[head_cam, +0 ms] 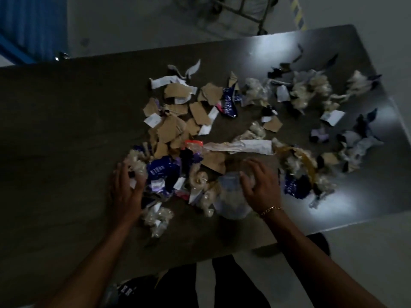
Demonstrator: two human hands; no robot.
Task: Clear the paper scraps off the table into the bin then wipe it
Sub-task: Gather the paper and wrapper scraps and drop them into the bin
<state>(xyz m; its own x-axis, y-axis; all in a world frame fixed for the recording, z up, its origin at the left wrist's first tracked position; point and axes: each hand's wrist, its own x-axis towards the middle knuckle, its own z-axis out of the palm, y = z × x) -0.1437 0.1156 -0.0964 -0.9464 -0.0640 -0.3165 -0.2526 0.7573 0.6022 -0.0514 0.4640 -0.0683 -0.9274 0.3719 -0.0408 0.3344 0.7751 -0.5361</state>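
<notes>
While both of your hands rest on the near part of the litter, the table (66, 134) carries a wide spread of paper scraps (200, 121) from its middle out to its right end. Your left hand (126, 192) lies at the left edge of the pile with its fingers spread wide and curled lightly over a crumpled clear wrapper (139, 165); it presses against the pile rather than closing on any one piece. Your right hand (260, 187) lies palm down, fingers loosely spread, on a pale translucent sheet of plastic (229, 196); whether the fingers pinch that sheet cannot be told from the head view. A gold chain bracelet (271, 210) sits on the right wrist.

Between the two hands lie a blue foil wrapper (161, 172) and more crumpled clear wrap. Just beyond them lies a cluster of torn brown cardboard pieces (175, 127) mixed with white slips, and a long white strip (249, 146) lies across the pile above the right hand. A second blue wrapper (229, 103) lies farther back. Dark and white scraps (355, 138) lie toward the right end, where the tabletop reflects light brightly.

The near table edge crosses above your dark trousers (233, 283). A metal frame (242, 12) stands on the floor beyond the far edge.
</notes>
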